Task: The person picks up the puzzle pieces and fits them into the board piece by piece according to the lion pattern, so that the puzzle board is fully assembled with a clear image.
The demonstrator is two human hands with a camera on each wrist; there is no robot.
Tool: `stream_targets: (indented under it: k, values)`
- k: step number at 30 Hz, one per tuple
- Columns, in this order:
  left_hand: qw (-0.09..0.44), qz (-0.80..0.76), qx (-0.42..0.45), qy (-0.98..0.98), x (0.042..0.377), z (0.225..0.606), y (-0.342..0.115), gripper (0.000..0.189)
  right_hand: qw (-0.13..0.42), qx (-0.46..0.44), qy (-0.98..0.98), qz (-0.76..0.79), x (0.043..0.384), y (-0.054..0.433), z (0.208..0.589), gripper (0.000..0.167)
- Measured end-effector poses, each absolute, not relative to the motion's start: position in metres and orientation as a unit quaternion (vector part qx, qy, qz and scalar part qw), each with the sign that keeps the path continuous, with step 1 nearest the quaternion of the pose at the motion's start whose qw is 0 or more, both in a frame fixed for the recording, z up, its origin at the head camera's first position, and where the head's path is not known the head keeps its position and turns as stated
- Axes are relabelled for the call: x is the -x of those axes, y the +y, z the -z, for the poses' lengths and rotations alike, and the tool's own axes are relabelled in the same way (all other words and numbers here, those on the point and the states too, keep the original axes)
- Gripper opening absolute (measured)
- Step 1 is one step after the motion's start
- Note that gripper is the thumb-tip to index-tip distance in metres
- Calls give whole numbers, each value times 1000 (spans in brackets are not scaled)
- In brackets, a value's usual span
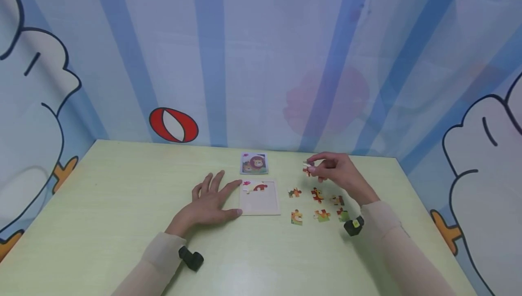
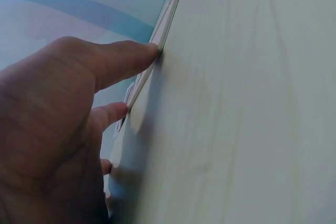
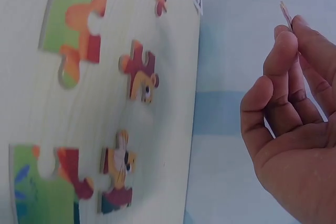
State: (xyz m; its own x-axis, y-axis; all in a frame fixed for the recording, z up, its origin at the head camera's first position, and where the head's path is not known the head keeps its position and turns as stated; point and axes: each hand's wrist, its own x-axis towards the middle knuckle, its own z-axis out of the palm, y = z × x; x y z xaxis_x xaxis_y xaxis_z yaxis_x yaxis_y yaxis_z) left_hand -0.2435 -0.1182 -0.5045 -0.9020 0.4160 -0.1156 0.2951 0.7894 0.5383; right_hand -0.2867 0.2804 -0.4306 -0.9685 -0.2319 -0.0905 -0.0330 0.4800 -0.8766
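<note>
Spreading out beneath the grip, the pale table [image 1: 122, 196] is showing faint wood grain and a soft sheen, while behind it a blue-striped cloth backdrop [image 1: 261, 60] is hanging, creasing lightly and bearing a printed red-and-white ball [image 1: 173, 125] and, at either side, black-outlined white shapes with orange feet. Above the table, the right hand [image 1: 336, 172] is pinching one thin, knobbed puzzle piece [image 1: 307, 169] between thumb and fingers. Nearer the person than that pinch, six loose pieces [image 1: 317, 195] are lying apart in two rough rows, their flat faces carrying orange, red and green print and their edges curving into tabs and notches. Left of the grip, a square, pale-rimmed tray [image 1: 261, 205] is holding fitted pieces [image 1: 249, 186] along its far side, and just beyond it a small lion card [image 1: 254, 163] is lying flat. Farther left, the left hand [image 1: 209, 209] is resting with its fingers spread, forefinger and thumb touching the tray's edge.
</note>
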Motion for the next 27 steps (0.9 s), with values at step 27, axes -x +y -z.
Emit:
stream_targets:
  k: [27]
  values:
    - [131,-267,-189,936,239,492,-117,83,168,47,822,542,293,222,443,31]
